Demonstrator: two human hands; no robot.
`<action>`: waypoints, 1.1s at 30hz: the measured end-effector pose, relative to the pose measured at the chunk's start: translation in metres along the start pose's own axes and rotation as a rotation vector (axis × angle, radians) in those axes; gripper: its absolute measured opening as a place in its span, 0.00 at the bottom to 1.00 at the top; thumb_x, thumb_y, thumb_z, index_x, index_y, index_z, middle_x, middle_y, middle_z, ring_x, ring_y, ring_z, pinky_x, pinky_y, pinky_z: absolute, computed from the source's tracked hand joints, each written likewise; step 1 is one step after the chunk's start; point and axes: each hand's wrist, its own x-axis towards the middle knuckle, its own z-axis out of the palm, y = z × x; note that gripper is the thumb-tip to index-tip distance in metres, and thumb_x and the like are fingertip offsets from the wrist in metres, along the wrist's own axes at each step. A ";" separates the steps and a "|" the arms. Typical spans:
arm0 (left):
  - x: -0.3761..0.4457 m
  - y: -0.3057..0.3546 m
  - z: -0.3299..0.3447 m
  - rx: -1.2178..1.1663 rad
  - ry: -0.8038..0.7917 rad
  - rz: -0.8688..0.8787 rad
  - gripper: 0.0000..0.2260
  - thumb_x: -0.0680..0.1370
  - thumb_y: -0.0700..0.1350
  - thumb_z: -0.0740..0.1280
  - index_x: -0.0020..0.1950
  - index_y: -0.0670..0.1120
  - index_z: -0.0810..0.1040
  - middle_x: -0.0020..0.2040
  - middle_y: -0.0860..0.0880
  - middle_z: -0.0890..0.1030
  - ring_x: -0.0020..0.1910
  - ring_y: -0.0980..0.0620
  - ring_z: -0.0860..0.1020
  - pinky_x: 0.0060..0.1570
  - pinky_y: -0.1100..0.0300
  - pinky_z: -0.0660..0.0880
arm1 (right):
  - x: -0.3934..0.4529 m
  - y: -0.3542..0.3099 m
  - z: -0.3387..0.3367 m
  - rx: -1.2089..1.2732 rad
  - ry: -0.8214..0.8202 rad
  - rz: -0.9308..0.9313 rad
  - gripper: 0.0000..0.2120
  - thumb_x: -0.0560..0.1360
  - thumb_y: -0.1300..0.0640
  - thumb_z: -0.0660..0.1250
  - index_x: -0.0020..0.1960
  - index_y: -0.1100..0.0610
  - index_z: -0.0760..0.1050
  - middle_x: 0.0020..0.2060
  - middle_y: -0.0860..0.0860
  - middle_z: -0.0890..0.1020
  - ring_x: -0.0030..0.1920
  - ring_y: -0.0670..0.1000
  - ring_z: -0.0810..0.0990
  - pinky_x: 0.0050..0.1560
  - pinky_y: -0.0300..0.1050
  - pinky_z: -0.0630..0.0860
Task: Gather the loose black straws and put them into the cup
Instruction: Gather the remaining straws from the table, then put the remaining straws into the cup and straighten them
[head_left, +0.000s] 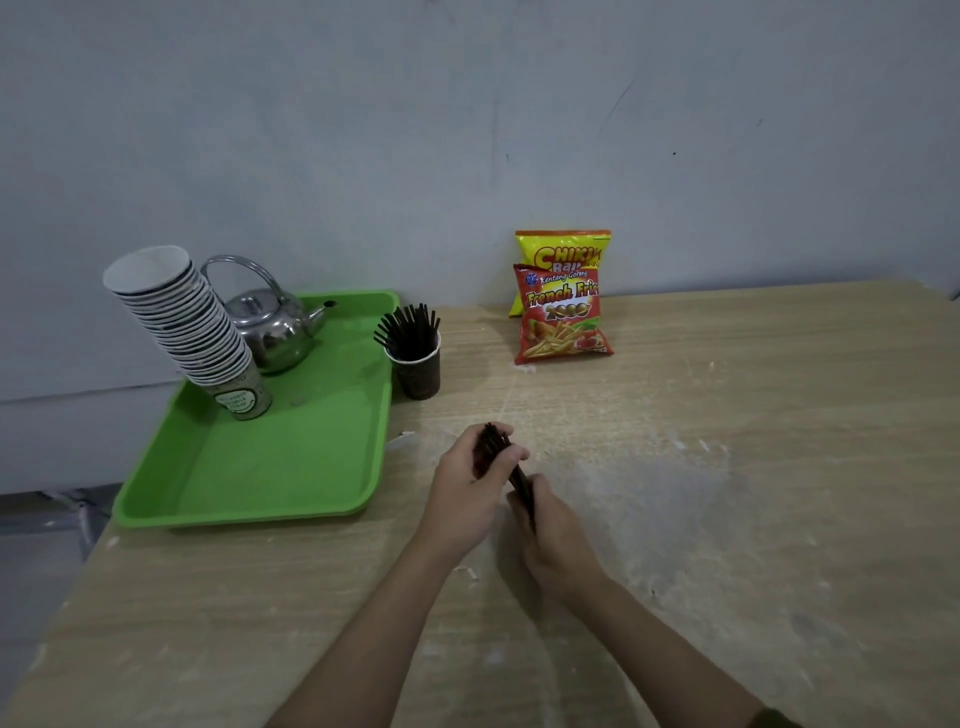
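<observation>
A bundle of black straws (497, 448) is gripped between both hands above the middle of the wooden table. My left hand (470, 486) wraps the upper part of the bundle, with the straw tips poking out above the fingers. My right hand (550, 535) clasps the lower end, which is mostly hidden. A dark brown paper cup (418, 373) stands further back, just right of the green tray, and holds several black straws (408, 327) fanned upright. The hands are well short of the cup.
A green tray (291, 467) at the left carries a leaning stack of paper cups (192, 327) and a steel kettle (272, 325). Two snack bags (563, 312) lean on the wall behind. The table's left edge runs near the tray.
</observation>
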 end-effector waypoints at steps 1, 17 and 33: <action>-0.001 0.001 -0.001 -0.006 -0.014 0.000 0.07 0.75 0.39 0.65 0.48 0.50 0.75 0.43 0.48 0.82 0.39 0.63 0.79 0.37 0.73 0.72 | 0.003 -0.002 0.000 -0.017 -0.015 -0.014 0.05 0.80 0.57 0.56 0.45 0.52 0.63 0.31 0.45 0.71 0.29 0.44 0.69 0.28 0.37 0.63; 0.015 0.032 -0.037 0.090 -0.217 -0.008 0.07 0.78 0.37 0.58 0.45 0.46 0.73 0.38 0.51 0.78 0.26 0.59 0.66 0.28 0.70 0.65 | 0.040 -0.030 -0.004 -0.047 -0.065 -0.058 0.23 0.64 0.47 0.76 0.25 0.50 0.62 0.21 0.45 0.64 0.20 0.43 0.62 0.22 0.34 0.61; 0.109 0.072 -0.106 0.183 0.188 0.186 0.10 0.78 0.37 0.57 0.42 0.51 0.71 0.41 0.48 0.76 0.29 0.60 0.69 0.32 0.70 0.71 | 0.121 -0.008 0.007 -0.521 -0.122 -0.104 0.18 0.73 0.53 0.63 0.61 0.58 0.68 0.61 0.54 0.71 0.63 0.55 0.69 0.63 0.48 0.66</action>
